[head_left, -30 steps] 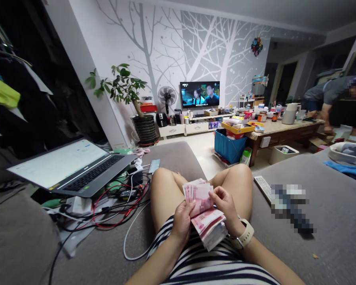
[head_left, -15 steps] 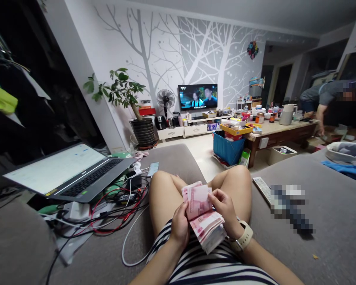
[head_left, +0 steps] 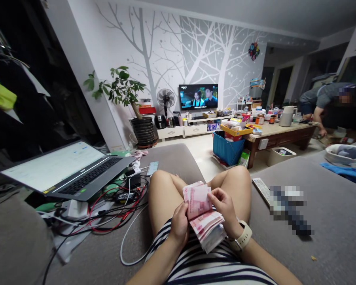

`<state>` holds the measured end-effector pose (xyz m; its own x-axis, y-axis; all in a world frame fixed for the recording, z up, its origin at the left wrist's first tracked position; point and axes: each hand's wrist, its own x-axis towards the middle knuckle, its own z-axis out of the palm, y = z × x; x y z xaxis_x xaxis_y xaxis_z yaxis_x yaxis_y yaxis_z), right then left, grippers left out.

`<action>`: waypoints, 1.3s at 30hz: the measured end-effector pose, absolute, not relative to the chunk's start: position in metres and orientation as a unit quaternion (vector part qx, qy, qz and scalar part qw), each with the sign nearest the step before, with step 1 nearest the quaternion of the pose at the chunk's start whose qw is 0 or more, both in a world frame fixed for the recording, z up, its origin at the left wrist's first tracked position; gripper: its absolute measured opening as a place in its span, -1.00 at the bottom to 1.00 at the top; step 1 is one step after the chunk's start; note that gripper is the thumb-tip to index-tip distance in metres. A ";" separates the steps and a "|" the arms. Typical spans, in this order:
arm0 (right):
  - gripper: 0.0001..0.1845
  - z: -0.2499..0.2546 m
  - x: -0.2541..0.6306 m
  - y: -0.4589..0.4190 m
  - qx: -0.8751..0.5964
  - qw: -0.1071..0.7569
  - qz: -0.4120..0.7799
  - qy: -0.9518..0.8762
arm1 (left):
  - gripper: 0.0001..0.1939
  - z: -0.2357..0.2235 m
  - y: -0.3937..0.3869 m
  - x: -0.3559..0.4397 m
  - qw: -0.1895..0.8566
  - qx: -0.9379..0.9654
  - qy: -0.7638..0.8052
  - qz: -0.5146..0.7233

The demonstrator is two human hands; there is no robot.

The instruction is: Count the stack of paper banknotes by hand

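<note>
A folded stack of pinkish-red banknotes (head_left: 199, 202) is between my two hands above my lap. My left hand (head_left: 179, 225) is closed around the left side of the stack at its fold, thumb on top. My right hand (head_left: 224, 206) pinches the right edge of an upper note between thumb and fingers. Below the fold, the lower part of the stack fans out toward me, with pink notes over paler ones. The undersides of the notes and some of my fingertips are hidden.
An open laptop (head_left: 77, 174) and tangled cables (head_left: 115, 213) lie on the sofa at left, near a phone (head_left: 152, 168). Remote controls (head_left: 262, 190) lie at right. Beyond stand a blue bin (head_left: 228, 149) and a cluttered table (head_left: 287, 128); a person (head_left: 323, 99) bends over at far right.
My hands and the banknotes stay in nearly the same place, with the upper notes shifted slightly. The view has moved a little. The bending person's arm has shifted slightly.
</note>
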<state>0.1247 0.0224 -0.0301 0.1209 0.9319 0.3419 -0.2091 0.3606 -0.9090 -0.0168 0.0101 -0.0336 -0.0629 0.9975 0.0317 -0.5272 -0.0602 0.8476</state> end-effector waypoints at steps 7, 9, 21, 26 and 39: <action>-0.62 -0.020 0.125 0.014 -0.358 0.654 0.425 -0.513 | -0.77 -0.037 0.014 -0.019 0.589 0.326 0.346 0.654; -0.62 -0.018 0.125 0.012 -0.353 0.652 0.423 -0.521 | -0.76 -0.034 0.014 -0.019 0.593 0.323 0.345 0.651; -0.68 -0.019 0.124 0.011 -0.351 0.653 0.430 -0.516 | -0.82 -0.034 0.012 -0.019 0.581 0.332 0.362 0.649; -0.66 -0.022 0.124 0.015 -0.364 0.654 0.437 -0.498 | -0.77 -0.037 0.012 -0.019 0.592 0.338 0.365 0.635; -0.63 -0.023 0.122 0.016 -0.359 0.665 0.444 -0.482 | -0.70 -0.044 0.016 -0.021 0.571 0.347 0.382 0.638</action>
<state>0.1221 0.0161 -0.0231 0.1408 0.9361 0.3223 -0.2438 0.3483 -0.9051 -0.0212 0.0159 -0.0444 -0.1075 0.9942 0.0069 -0.4629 -0.0561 0.8846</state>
